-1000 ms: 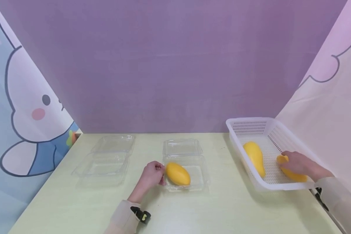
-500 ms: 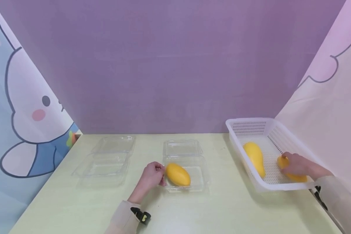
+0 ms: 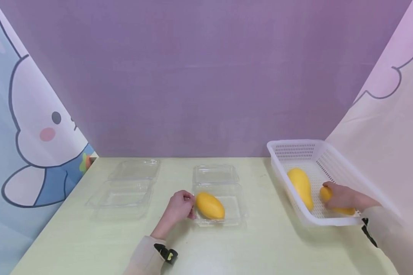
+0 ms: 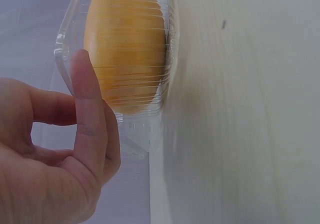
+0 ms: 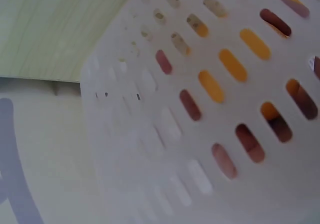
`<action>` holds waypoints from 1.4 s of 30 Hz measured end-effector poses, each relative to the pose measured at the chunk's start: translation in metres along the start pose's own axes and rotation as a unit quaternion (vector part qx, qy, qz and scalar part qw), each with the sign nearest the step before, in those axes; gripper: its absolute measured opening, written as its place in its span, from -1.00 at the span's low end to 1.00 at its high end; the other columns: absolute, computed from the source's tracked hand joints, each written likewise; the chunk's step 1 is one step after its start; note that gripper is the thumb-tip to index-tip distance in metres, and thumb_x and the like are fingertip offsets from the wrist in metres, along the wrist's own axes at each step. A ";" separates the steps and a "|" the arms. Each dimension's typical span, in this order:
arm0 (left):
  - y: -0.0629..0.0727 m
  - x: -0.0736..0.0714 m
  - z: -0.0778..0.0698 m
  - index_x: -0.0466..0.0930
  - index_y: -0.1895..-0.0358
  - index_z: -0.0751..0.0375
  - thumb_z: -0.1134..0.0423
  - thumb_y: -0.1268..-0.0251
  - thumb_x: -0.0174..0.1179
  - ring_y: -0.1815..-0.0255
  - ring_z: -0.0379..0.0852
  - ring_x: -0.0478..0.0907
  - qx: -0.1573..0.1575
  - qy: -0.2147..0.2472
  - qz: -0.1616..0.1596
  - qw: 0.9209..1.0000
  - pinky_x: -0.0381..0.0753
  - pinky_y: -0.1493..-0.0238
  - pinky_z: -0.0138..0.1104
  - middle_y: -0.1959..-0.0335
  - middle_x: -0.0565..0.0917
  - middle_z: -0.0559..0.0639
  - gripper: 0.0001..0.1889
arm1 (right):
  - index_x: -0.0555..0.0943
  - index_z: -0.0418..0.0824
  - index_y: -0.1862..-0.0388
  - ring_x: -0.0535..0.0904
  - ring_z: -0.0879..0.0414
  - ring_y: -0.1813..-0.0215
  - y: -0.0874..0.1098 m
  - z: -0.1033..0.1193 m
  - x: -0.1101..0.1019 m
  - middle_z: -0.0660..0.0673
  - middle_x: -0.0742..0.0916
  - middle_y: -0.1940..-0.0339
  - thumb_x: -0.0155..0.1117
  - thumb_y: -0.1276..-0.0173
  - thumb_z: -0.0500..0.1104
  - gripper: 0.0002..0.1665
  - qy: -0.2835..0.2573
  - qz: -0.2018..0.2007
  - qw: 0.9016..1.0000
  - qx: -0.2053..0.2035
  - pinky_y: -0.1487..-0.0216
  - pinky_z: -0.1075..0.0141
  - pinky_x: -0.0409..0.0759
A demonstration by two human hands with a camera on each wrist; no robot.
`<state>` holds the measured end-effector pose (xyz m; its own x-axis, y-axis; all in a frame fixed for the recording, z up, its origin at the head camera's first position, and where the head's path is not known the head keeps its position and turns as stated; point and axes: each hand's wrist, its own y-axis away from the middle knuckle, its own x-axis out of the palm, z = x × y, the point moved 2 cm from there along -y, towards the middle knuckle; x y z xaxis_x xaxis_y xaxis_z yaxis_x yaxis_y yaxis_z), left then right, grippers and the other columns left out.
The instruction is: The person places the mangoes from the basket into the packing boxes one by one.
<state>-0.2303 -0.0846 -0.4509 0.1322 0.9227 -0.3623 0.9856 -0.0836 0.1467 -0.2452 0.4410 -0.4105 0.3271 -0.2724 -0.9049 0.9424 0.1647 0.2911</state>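
My left hand (image 3: pixel 179 206) pinches the left edge of an open clear plastic clamshell box (image 3: pixel 241 194) at the table's middle. Inside that box lies a yellow mango (image 3: pixel 210 205), tilted. In the left wrist view a finger lies along the box's ribbed wall, beside the mango (image 4: pixel 125 44). Over on the right, my right hand (image 3: pixel 345 196) reaches into a white perforated basket (image 3: pixel 325 221) and grips a second mango (image 3: pixel 325 194) from above. The right wrist view is mostly filled by the basket wall (image 5: pixel 150 184); fingers and yellow fruit show through its slots.
Another mango (image 3: pixel 300 188) lies along the basket's left side. A second open clear box (image 3: pixel 124 194) stands on the table to the left. A purple backdrop (image 3: pixel 192 95) rises behind the table, with printed cloth (image 3: pixel 38 126) at the left.
My right hand has closed round the mango in the basket and shifted it slightly to the left. The left hand stays at the box's edge.
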 end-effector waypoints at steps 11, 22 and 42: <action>-0.001 0.000 0.000 0.48 0.01 0.46 0.35 -0.51 0.06 0.62 -0.10 0.60 0.000 -0.001 -0.002 1.000 0.71 0.47 -0.25 0.46 0.57 0.16 -0.81 | 0.21 -0.64 -0.38 0.46 -0.40 -0.14 0.003 0.006 -0.007 -0.68 0.41 -0.29 0.33 -0.25 -0.06 -0.06 -0.015 0.015 1.000 -0.001 -0.20 -0.41 0.34; -0.001 0.000 0.000 0.48 0.01 0.44 0.35 -0.51 0.07 0.61 -0.09 0.60 -0.009 -0.006 -0.006 1.000 0.70 0.47 -0.27 0.44 0.57 0.16 -0.82 | 0.16 -0.61 -0.44 0.45 -0.45 -0.17 0.008 0.021 -0.016 -0.68 0.39 -0.31 0.34 -0.27 -0.03 -0.01 -0.029 -0.007 0.999 -0.014 -0.15 -0.42 0.37; -0.002 0.001 0.001 0.48 0.02 0.46 0.38 -0.50 0.07 0.63 -0.11 0.59 -0.002 0.005 -0.004 1.000 0.71 0.48 -0.26 0.44 0.57 0.18 -0.82 | -0.03 -0.52 -0.54 0.51 0.02 0.50 0.016 0.053 -0.031 -0.26 0.55 0.21 0.28 -0.39 -0.07 0.01 -0.119 -0.012 0.993 -0.001 0.47 0.15 0.60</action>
<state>-0.2318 -0.0842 -0.4526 0.1239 0.9268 -0.3545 0.9861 -0.0750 0.1484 -0.2366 0.4016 -0.3611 0.3126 -0.4917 -0.8127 0.9499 0.1581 0.2697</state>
